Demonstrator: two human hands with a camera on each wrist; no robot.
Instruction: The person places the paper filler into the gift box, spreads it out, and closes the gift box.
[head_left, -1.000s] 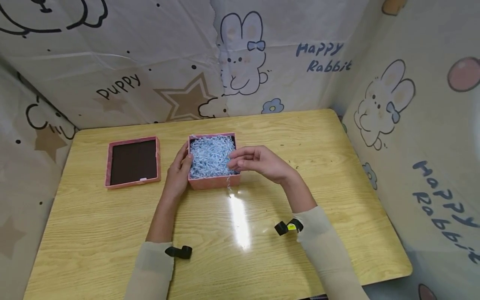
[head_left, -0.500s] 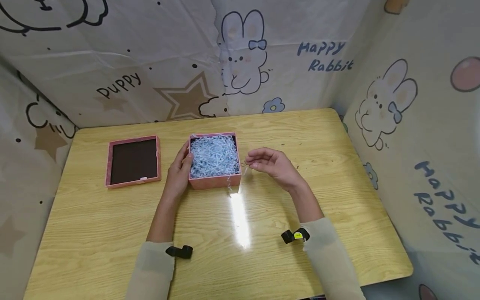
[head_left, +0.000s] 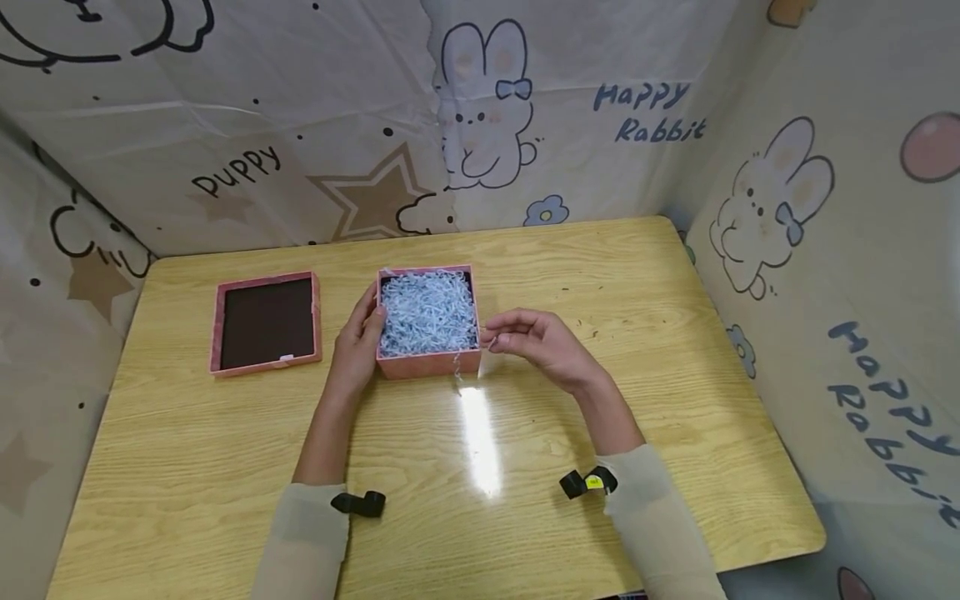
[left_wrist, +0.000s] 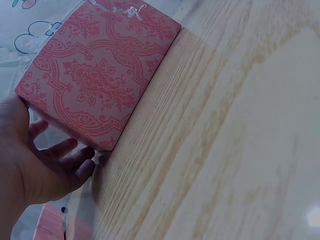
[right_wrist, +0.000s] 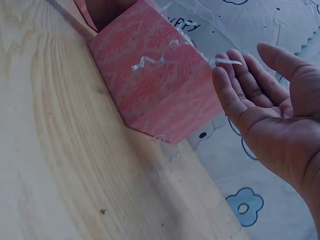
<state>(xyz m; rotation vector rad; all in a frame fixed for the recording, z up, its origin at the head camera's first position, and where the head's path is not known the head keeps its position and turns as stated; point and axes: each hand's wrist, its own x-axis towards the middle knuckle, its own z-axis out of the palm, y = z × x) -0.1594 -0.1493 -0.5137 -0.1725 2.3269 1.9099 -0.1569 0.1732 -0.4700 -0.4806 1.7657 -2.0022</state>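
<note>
A pink patterned box (head_left: 427, 365) stands on the table, filled with light-blue shredded paper (head_left: 427, 312). My left hand (head_left: 354, 354) holds its left side, thumb at the rim and fingers along the outer wall. My right hand (head_left: 543, 346) is just off the right wall, thumb apart from the fingers. In the right wrist view a thin paper strip (right_wrist: 229, 61) lies across those fingertips. Another paper shred (right_wrist: 147, 61) hangs down the box's front wall. Loose shreds (right_wrist: 167, 147) show near the box's bottom corner.
Left of the box lies the pink lid (head_left: 266, 325), its dark inside facing up. Small dark specks dot the wooden table (head_left: 637, 400) on the right. Printed cloth walls (head_left: 585, 158) enclose the table's back and sides.
My right hand has moved from over the box's right rim out to the right, then slightly down and back toward the wall. The left hand, box and lid stay in place.
</note>
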